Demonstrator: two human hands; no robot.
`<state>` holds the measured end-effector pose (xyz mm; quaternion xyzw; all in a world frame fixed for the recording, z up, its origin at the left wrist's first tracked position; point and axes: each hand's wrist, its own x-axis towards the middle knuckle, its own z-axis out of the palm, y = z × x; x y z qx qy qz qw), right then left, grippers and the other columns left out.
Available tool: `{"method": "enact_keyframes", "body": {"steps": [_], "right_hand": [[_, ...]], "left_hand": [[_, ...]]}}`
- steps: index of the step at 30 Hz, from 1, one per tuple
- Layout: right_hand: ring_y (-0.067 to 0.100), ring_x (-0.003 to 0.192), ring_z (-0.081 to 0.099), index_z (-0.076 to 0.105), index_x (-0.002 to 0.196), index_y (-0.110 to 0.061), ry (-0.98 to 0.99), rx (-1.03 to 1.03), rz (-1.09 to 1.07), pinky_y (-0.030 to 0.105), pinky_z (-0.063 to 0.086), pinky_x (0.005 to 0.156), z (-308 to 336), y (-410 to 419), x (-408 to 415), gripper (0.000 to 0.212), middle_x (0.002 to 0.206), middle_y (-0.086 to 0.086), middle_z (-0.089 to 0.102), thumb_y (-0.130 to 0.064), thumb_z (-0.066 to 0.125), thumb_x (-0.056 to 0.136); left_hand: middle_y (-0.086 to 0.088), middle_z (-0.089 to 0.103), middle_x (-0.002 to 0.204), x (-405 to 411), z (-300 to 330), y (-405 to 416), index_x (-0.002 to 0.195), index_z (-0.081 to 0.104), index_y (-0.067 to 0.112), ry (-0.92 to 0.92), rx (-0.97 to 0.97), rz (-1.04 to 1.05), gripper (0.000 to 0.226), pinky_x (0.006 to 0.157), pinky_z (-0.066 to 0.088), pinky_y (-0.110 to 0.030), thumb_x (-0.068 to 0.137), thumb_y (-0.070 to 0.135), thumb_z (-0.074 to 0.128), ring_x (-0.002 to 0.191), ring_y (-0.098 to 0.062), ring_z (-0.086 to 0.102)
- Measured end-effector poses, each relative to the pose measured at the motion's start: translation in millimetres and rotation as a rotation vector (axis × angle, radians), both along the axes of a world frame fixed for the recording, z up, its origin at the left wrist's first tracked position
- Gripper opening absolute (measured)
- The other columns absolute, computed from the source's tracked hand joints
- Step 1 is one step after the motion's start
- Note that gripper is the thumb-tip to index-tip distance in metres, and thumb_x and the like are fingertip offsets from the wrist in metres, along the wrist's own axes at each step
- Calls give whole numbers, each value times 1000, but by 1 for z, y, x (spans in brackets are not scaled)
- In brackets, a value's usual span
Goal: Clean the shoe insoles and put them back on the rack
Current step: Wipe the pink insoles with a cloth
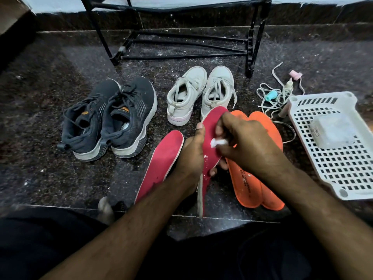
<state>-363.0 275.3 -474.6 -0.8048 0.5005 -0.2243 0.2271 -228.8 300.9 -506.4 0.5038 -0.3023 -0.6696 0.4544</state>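
Nearest the camera, the two forearms reach out over dark-clothed legs to a speckled stone floor. The left hand (191, 156) grips a red insole (210, 138) by its edge, thumb on the upper face and fingers curled underneath, holding it tilted above the floor. The right hand (246, 146) pinches a small white wad (219, 142), probably a wipe or cotton, though it is too hidden to say, and presses it against the insole's face. White flecks show on the insole near its lower edge.

A second red insole (161, 164) lies flat on the floor just left of the held one; two orange insoles (254, 178) lie overlapped to the right, partly under the right arm. Dark sneakers (109, 118) and white sneakers (199, 93) stand beyond, with the black rack (181, 45) behind them. A white perforated basket (339, 154) sits at the right, beside loose laces (272, 98).

The risk, as I judge it, is that the thin insole will bend or slip out of the one-edge grip under hard rubbing, and the wad may shed bits that stay on the surface.
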Motion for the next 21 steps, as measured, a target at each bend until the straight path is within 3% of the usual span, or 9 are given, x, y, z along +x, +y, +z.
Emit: {"method": "enact_keyframes", "body": {"steps": [2, 6, 8, 13, 18, 20, 21], "right_hand": [[2, 59, 56, 53, 87, -26, -4, 49, 44, 10, 40, 59, -1, 2, 2, 38, 70, -10, 62, -1, 73, 68], [14, 68, 60, 53, 91, -24, 0, -69, -171, 33, 48, 70, 5, -13, -17, 35, 75, -8, 64, -4, 74, 71], [16, 69, 61, 53, 90, -24, -2, -97, -186, 36, 49, 69, 6, -12, -16, 34, 74, -7, 64, -3, 72, 71], [-6, 61, 55, 56, 90, -27, -28, 86, 35, 16, 42, 67, -2, 5, 4, 37, 74, -12, 65, -1, 75, 71], [1, 69, 61, 57, 92, -25, -81, -44, -237, 15, 44, 67, 8, -13, -21, 30, 77, -12, 65, -7, 75, 75], [1, 70, 60, 54, 92, -26, -88, -81, -280, 13, 43, 68, 10, -17, -22, 30, 75, -14, 62, -8, 73, 76], [5, 70, 61, 54, 90, -27, -83, -75, -263, 19, 46, 69, 9, -16, -20, 30, 75, -13, 63, -8, 73, 76]], "left_hand": [[-19, 59, 56, 0, -1, 0, 80, 67, 7, 7, 5, 14, 66, 31, 32, -18, 106, 53, 27, 31, -22, 49], [-28, 64, 67, -1, 4, 1, 96, 68, -5, -64, -49, -63, 76, 33, 31, -19, 106, 54, 23, 31, -22, 43], [-28, 64, 67, -1, 3, 1, 100, 67, -10, -65, -49, -60, 79, 33, 30, -19, 105, 55, 23, 31, -22, 41], [-19, 58, 54, 0, -6, -2, 72, 70, 11, 12, 25, 25, 67, 31, 34, -18, 105, 54, 31, 32, -23, 50], [-8, 67, 54, -4, 7, 4, 109, 61, -16, -28, -23, -198, 81, 30, 31, -17, 106, 53, 19, 28, -13, 49], [-6, 68, 55, -4, 7, 6, 112, 60, -19, -19, -26, -222, 83, 30, 31, -17, 106, 52, 18, 28, -13, 49], [-10, 67, 55, -5, 5, 4, 108, 63, -14, -6, -22, -210, 80, 30, 32, -17, 106, 53, 19, 28, -15, 48]]}}
